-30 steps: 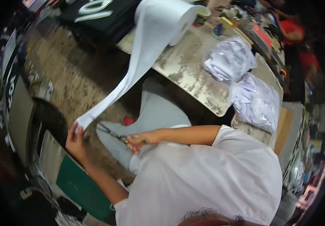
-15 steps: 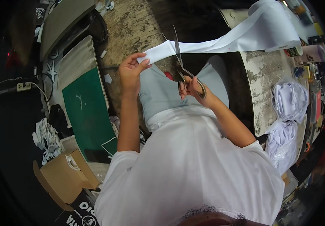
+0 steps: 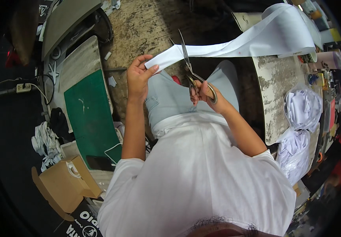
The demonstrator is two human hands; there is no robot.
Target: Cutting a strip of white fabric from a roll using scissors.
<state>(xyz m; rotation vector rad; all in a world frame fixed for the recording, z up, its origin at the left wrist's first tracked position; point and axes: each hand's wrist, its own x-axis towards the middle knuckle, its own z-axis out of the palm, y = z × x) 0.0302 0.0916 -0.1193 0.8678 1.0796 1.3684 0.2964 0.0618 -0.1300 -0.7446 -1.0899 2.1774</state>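
A long white fabric strip (image 3: pixel 245 48) runs from a roll on the right-hand table to my left hand (image 3: pixel 140 79), whose fingers and thumb pinch its folded end. My right hand (image 3: pixel 205 94) grips a pair of metal scissors (image 3: pixel 185 53) by the handles, with the blades parted and pointing upward across the strip. My light blue jeans (image 3: pixel 166 98) are below both hands.
At left lie a green mat (image 3: pixel 89 118), a cardboard box (image 3: pixel 65 189) and a power outlet (image 3: pixel 23 87). The worn table (image 3: pixel 264 98) at right bears two plastic bags of white fabric (image 3: pixel 301 108) and small containers. Another person's red clothing (image 3: pixel 338 173) shows at the far right.
The view has swung round since a second ago. The scissors were lower and the strip slanted steeply; now the blades are raised across a more level strip. Little differs from half a second ago.
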